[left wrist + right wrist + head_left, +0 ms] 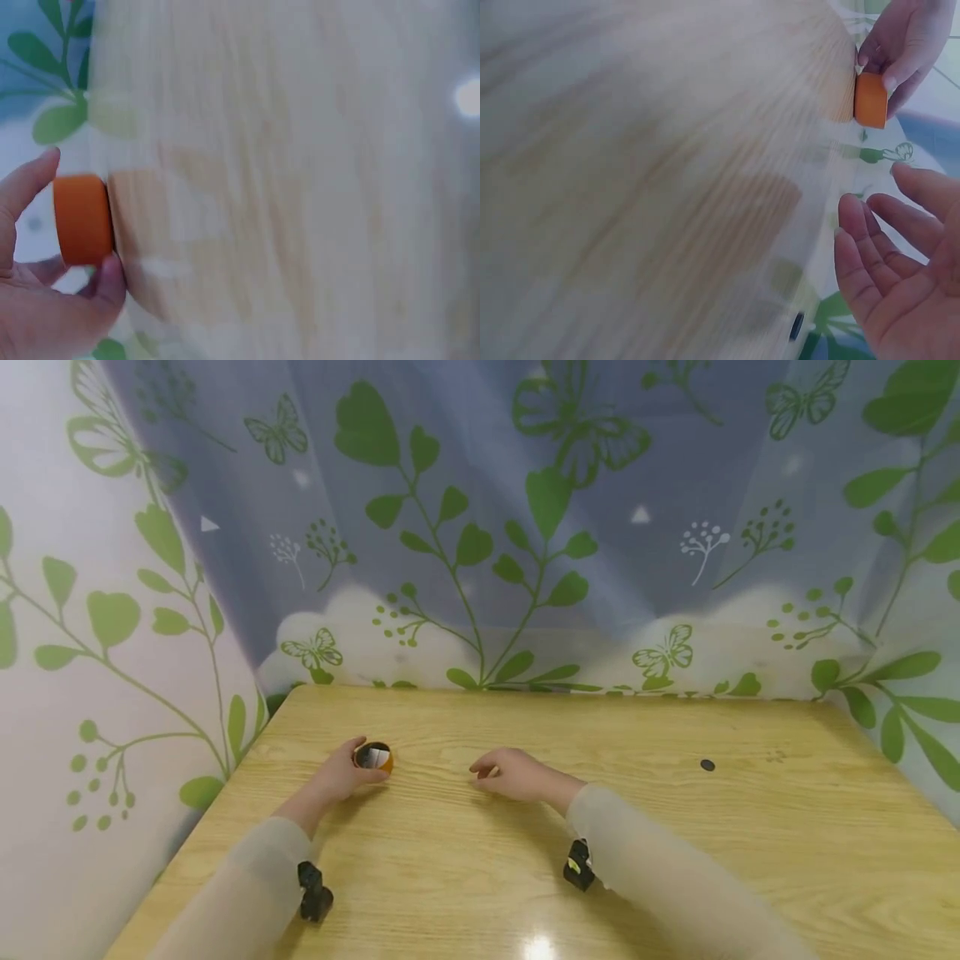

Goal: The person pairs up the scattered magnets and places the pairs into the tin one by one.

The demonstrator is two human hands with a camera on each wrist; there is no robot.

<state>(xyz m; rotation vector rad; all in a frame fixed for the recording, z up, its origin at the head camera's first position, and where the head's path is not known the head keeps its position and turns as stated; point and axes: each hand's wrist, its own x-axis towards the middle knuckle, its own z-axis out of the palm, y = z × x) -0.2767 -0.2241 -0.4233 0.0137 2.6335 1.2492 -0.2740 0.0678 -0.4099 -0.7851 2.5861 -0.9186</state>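
A small orange round container [373, 757] stands on the wooden table [600, 827], left of the middle. My left hand [347, 770] grips it. The left wrist view shows the thumb and a finger pinching the container's [82, 219] orange side. In the right wrist view the container [870, 100] sits at the top right, under the left hand [904, 37]. My right hand [504, 773] rests on the table a short way right of the container and holds nothing. Its fingers [859, 240] are relaxed and spread.
A small dark disc [707, 765] lies on the table to the right, well away from both hands. A curtain printed with green leaves and butterflies [480, 527] hangs close behind the table's far edge and along its left side.
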